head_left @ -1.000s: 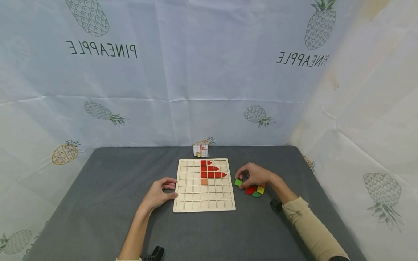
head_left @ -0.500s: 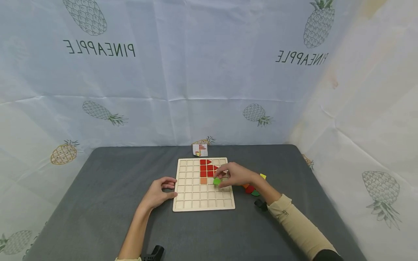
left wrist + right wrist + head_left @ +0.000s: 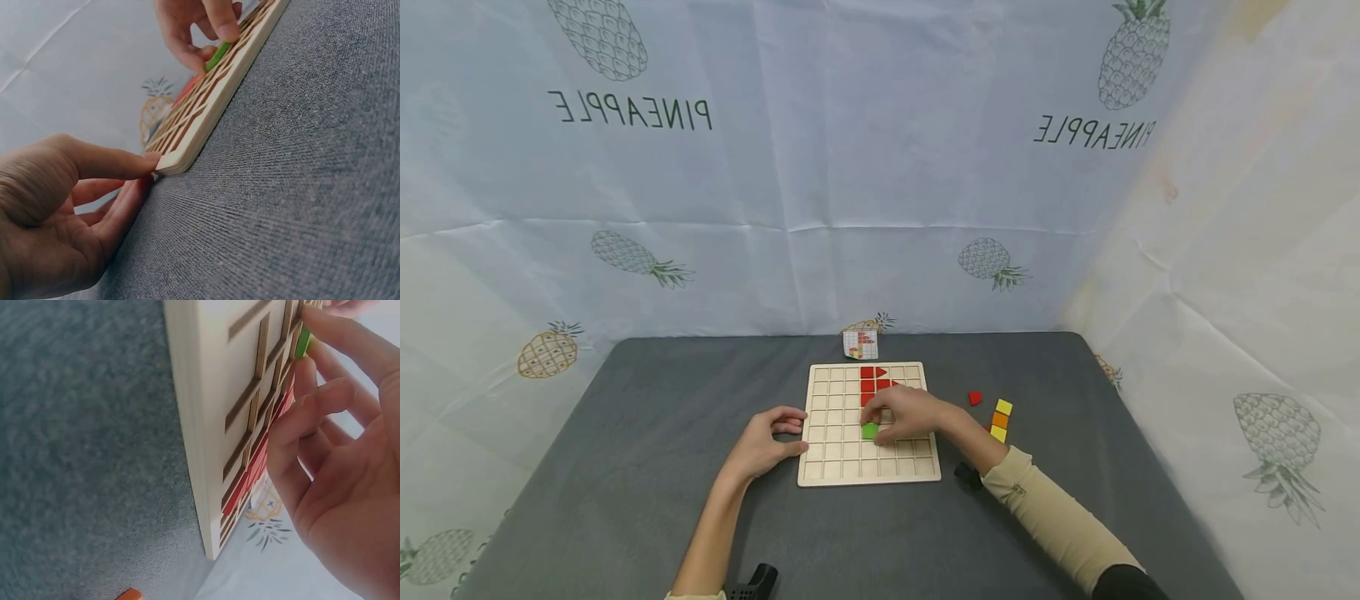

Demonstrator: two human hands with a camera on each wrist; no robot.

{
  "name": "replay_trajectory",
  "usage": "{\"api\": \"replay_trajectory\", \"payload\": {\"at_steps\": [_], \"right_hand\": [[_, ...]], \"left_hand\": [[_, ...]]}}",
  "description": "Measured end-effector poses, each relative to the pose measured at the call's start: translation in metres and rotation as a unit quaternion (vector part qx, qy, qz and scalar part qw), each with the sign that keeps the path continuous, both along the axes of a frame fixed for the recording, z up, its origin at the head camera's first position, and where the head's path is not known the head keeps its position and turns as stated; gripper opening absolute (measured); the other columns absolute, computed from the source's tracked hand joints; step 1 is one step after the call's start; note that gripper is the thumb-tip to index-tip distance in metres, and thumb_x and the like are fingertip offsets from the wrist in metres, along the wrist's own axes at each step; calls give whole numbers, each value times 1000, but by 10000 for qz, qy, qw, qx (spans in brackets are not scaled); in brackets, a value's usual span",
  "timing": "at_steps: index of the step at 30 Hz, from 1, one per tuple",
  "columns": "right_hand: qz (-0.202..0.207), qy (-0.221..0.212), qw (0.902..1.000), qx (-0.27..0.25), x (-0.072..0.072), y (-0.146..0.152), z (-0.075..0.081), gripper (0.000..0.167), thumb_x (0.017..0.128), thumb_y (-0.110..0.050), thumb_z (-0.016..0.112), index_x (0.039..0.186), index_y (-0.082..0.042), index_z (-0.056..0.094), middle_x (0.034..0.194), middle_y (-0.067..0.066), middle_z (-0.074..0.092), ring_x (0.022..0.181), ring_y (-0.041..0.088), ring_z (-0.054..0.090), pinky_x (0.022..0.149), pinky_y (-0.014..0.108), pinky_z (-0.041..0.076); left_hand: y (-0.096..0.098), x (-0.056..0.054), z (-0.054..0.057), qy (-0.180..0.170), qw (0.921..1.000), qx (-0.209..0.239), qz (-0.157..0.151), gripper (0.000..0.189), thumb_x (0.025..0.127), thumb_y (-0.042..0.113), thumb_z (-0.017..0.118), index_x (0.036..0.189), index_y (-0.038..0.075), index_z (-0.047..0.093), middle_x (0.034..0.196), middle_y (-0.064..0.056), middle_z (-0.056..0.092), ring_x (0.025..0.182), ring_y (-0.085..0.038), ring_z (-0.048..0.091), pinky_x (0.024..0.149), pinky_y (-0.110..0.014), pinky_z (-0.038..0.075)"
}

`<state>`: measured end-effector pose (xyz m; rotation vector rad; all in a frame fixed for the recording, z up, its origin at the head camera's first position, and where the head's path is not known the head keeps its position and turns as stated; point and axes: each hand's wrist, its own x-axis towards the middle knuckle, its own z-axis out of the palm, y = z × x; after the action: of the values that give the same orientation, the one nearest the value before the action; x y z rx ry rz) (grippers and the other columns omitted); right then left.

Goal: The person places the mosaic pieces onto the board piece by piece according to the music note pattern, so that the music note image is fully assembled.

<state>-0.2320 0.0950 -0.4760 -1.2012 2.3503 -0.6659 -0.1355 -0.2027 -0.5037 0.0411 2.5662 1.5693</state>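
Observation:
A light wooden grid board (image 3: 835,458) lies on the table. My left hand (image 3: 757,446) rests at its left edge, with the thumb and fingertips touching the rim. With thumb and fingers my right hand (image 3: 910,414) pinches a green square tile (image 3: 869,431) at the board's middle. In the right wrist view the green tile (image 3: 303,341) shows as a thin strip between the fingertips. Red tiles (image 3: 867,385) sit in the upper cells, partly covered by the right hand. The orange tile below them is hidden behind the fingers.
Loose tiles lie right of the board: a red one (image 3: 975,398), a yellow one (image 3: 1004,407), an orange one (image 3: 1001,421) and another yellow. A small pattern card (image 3: 861,344) stands at the table's back. A pineapple-print cloth (image 3: 880,167) hangs behind.
My right hand has picked up the green tile from the pile on the right and carried it left onto the board, below the red tiles. My left hand has stayed in place.

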Motion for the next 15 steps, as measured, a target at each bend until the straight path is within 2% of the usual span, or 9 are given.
{"api": "replay_trajectory", "payload": {"at_steps": [6, 9, 15], "right_hand": [[-67, -64, 10000, -25, 2, -1, 1, 29, 95, -21, 85, 122, -20, 79, 112, -6, 75, 102, 7, 65, 93, 28, 54], [-55, -36, 10000, -73, 4, 1, 1, 28, 97, -19, 82, 125, -19, 79, 116, -4, 77, 106, 10, 68, 95, 29, 55], [-108, 150, 9996, -207, 6, 2, 1, 23, 100, -14, 75, 123, -17, 80, 115, -1, 78, 105, 13, 70, 90, 27, 54]], "left_hand": [[1, 0, 1, -15, 10000, -5, 37, 51, 86, -1, 87, 133, -6, 68, 124, -22, 72, 112, -30, 73, 84, -22, 57], [1, 0, 1, -12, 10000, -11, 54, 51, 86, -2, 87, 133, -6, 68, 123, -23, 72, 111, -29, 73, 84, -22, 57], [2, 0, 1, -13, 10000, -24, 89, 51, 85, -2, 87, 132, -6, 69, 122, -22, 72, 110, -28, 73, 85, -24, 57]]}}
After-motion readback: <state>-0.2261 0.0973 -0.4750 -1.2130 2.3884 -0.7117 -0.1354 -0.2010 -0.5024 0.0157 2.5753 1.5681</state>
